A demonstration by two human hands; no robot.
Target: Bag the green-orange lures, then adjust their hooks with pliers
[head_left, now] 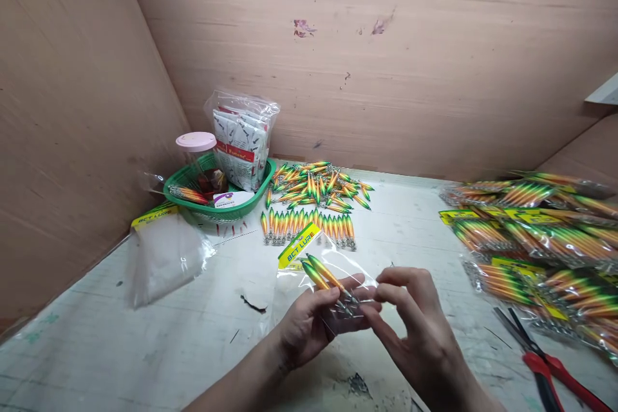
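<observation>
Firmly, L hand (309, 323) grips bag (300, 246), R hand (416, 328) pinches

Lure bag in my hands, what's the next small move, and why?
Probably slide the lures further into the clear bag, toward its yellow header: the left hand grips bag and lures, and their metal ends seem to lie near the opening by the right hand.

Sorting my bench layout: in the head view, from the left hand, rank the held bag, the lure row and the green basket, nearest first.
1. Clear bag, held in the left hand.
2. Lure row, on the table just beyond.
3. Green basket, back left.
</observation>
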